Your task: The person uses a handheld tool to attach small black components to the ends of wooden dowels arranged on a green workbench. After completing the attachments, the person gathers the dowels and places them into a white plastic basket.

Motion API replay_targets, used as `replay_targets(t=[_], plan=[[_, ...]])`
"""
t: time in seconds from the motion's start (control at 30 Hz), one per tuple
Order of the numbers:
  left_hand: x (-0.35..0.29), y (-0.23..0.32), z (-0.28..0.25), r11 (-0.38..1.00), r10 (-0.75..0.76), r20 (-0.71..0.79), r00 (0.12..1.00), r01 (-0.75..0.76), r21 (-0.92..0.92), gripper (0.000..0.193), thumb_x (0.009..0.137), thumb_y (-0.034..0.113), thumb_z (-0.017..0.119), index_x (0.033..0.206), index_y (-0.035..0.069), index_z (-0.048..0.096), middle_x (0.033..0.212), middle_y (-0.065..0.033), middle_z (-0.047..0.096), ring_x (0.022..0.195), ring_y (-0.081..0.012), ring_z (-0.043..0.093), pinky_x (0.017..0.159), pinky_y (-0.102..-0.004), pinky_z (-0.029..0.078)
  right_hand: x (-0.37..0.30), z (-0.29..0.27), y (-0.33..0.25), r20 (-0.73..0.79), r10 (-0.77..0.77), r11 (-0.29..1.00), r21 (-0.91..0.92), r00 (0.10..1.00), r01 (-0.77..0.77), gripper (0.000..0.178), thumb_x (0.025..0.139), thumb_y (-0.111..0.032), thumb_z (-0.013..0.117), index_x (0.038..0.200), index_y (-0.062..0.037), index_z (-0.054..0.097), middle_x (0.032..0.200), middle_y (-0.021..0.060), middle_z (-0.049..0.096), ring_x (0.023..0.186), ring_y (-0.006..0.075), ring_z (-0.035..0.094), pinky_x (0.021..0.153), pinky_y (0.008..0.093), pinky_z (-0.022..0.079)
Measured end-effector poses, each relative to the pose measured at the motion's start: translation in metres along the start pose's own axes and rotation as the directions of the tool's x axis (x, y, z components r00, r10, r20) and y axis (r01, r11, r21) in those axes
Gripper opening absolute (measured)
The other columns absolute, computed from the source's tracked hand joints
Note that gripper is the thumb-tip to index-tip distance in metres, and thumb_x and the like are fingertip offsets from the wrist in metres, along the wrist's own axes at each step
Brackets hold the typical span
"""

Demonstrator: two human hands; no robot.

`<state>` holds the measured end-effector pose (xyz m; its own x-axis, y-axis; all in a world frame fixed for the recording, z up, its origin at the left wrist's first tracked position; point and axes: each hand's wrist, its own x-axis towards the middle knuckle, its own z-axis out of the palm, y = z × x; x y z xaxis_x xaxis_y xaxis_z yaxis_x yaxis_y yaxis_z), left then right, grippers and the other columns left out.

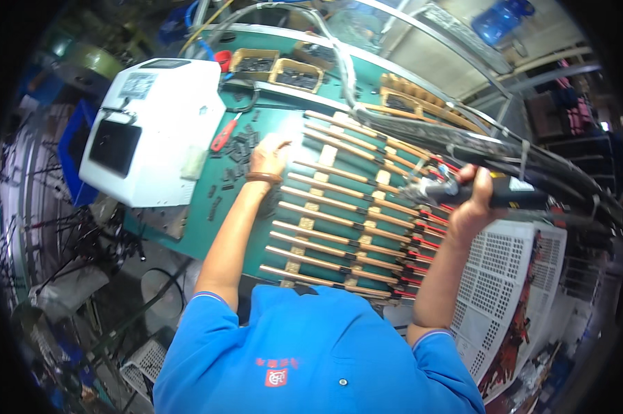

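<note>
My right hand (471, 207) is wrapped around a black, cylinder-shaped handheld tool (515, 193) with a metal nozzle (427, 190). The nozzle sits over the right part of a row of copper-coloured rods (332, 200), which carry black fittings and red parts at their right ends. Pale wooden support strips (315, 190) lie crosswise under the rods. My left hand (268, 159), with a brown bracelet at the wrist, is beside the rods' left ends. Its fingers look loosely extended and nothing shows in them, though bright glare washes out the tips.
A white machine (159, 131) stands at the left of the green table (194, 221). Red-handled tool (223, 136) and small black parts (239, 155) lie beside it. Parts trays (296, 76) stand behind. Thick hoses (421, 127) cross at right, above a white perforated crate (501, 276).
</note>
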<state>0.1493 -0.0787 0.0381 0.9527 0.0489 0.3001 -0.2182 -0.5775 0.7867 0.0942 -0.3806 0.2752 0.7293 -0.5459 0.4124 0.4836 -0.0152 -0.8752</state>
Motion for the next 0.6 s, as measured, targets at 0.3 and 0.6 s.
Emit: replay_targets(t=[0.3,0.6], plan=[[0.039,0.128,0.115,0.984,-0.007,0.59,0.808,-0.1,0.149,0.031,0.07,0.013,0.072,0.101,0.014,0.067,0.096,-0.0122,0.066,0.093,-0.0315,0.062,0.083,-0.0404,0.049,0.033,0.012,0.074,0.09,-0.288,0.954,-0.055,0.953,0.294,0.036,0.084,-0.026,0.066,0.102,0.0011,0.052,0.079,0.0068,0.058,0.073,0.0154,0.057,0.07,0.0269,0.048],[0.042,0.134,0.115,0.956,-0.2,0.767,0.61,-0.049,0.288,0.029,0.077,0.023,0.069,0.103,0.01,0.064,0.104,-0.0159,0.063,0.099,-0.0356,0.057,0.087,-0.0418,0.046,0.03,0.018,0.09,0.176,-0.056,0.985,0.169,0.983,0.026,0.026,0.087,0.003,0.049,0.111,-0.0052,0.045,0.081,0.0058,0.052,0.064,0.0105,0.051,0.058,0.0228,0.046]])
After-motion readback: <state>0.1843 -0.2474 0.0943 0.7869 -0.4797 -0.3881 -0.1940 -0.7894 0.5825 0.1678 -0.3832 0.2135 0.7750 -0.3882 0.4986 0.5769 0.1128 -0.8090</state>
